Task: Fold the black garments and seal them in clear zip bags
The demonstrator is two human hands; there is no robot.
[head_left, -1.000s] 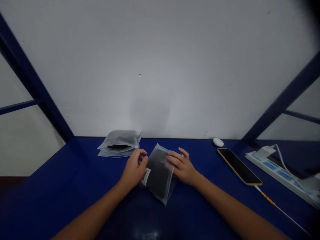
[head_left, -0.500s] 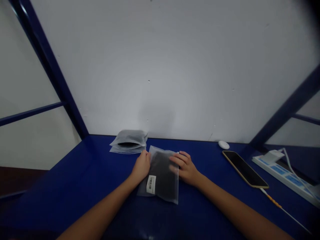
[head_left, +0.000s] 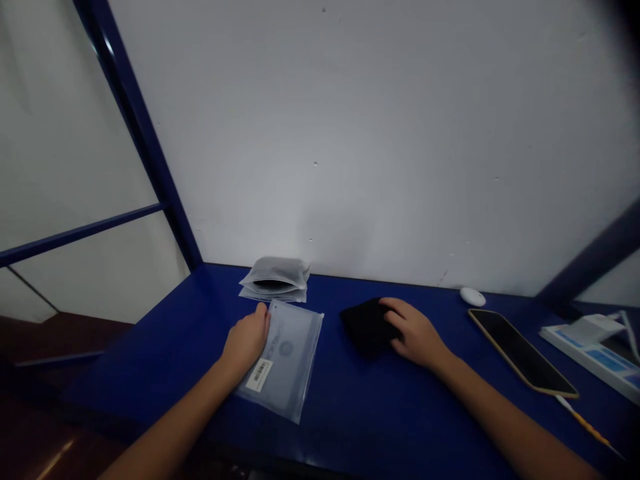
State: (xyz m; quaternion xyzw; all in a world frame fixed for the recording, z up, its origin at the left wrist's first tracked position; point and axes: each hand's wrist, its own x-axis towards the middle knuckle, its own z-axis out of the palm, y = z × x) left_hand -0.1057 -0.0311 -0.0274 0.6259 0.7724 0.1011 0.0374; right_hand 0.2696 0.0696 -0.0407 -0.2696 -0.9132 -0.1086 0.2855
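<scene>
my left hand (head_left: 247, 341) holds an empty-looking frosted-plastic bag (head_left: 295, 360), lower centre; my right hand (head_left: 415, 335) grasps a black, perhaps cloth, bundle (head_left: 364, 327); stacked frosted-plastic pouches (head_left: 281, 269) lie unheld.

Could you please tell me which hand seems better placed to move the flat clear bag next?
Left, I'd judge: the left hand already grips the flat clear bag at its edge, while the right hand is apart from it, on the black item.

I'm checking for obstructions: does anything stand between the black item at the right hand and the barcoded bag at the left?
Nothing visible does; blue tabletop shows between the black item and the barcoded bag.
</scene>
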